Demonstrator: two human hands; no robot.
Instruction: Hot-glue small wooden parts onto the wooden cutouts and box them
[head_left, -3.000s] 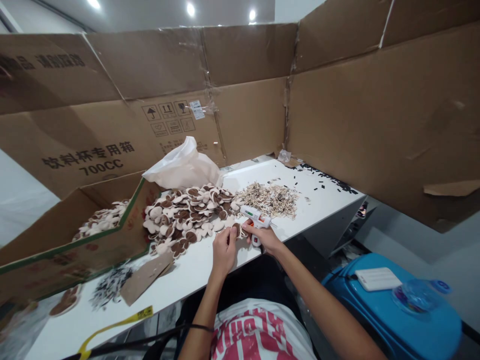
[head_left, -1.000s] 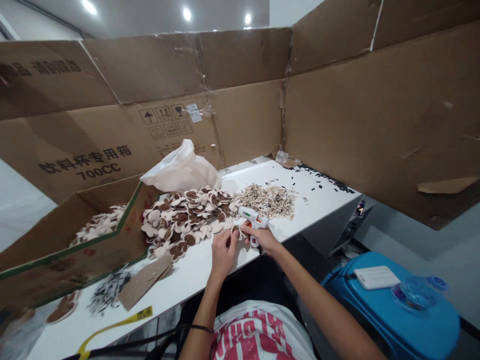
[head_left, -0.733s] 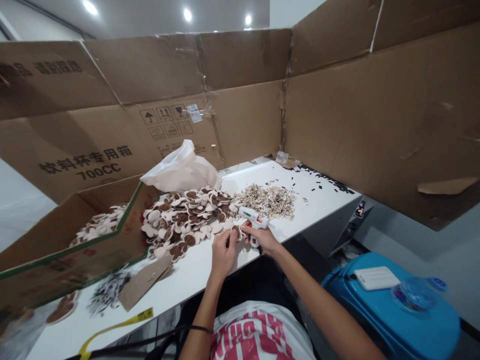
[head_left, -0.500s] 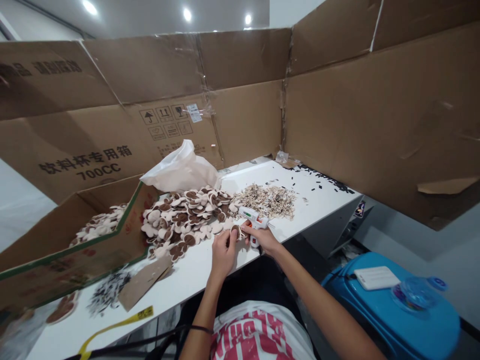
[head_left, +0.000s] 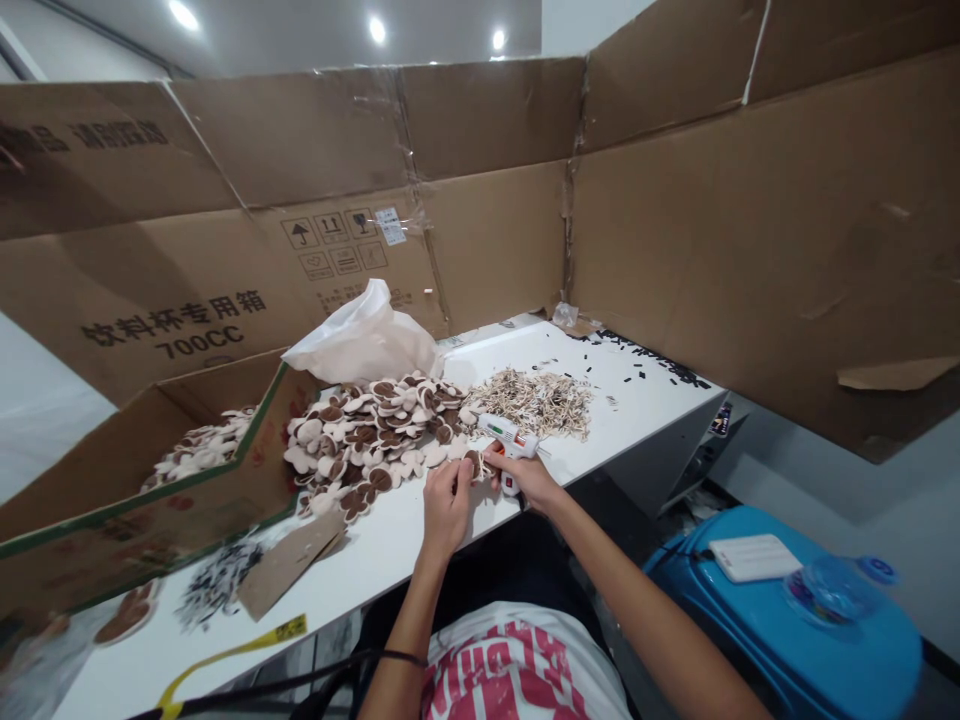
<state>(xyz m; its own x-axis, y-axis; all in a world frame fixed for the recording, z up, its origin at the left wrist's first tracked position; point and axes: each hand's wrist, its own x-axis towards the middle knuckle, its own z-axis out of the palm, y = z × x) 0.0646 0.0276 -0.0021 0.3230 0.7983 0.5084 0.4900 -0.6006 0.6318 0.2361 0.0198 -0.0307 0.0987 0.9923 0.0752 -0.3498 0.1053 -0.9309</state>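
My left hand [head_left: 448, 503] is closed, its thumb and fingers gripping a small brown-and-white felt piece [head_left: 474, 462] by its left side. From the other side, the thumb and fingertips of my right hand [head_left: 531, 482] pinch a pale strip at that piece's edge. A white glue gun [head_left: 507, 434] with an orange trigger is right behind my right hand, which partly covers it; whether any finger bears on it I cannot tell. Just beyond both hands, a heap of brown and white felt flower shapes [head_left: 382, 425] spreads leftward. Beside it lies a pile of short pale strips [head_left: 536, 398].
A cardboard box [head_left: 150, 535] of white pieces stands left, with a white bag [head_left: 367, 345] behind the heap. Tall cardboard walls [head_left: 487, 245] enclose the white table [head_left: 382, 568]. Black bits [head_left: 652, 355] lie far right; a blue lid [head_left: 847, 660] carries a white device [head_left: 754, 557].
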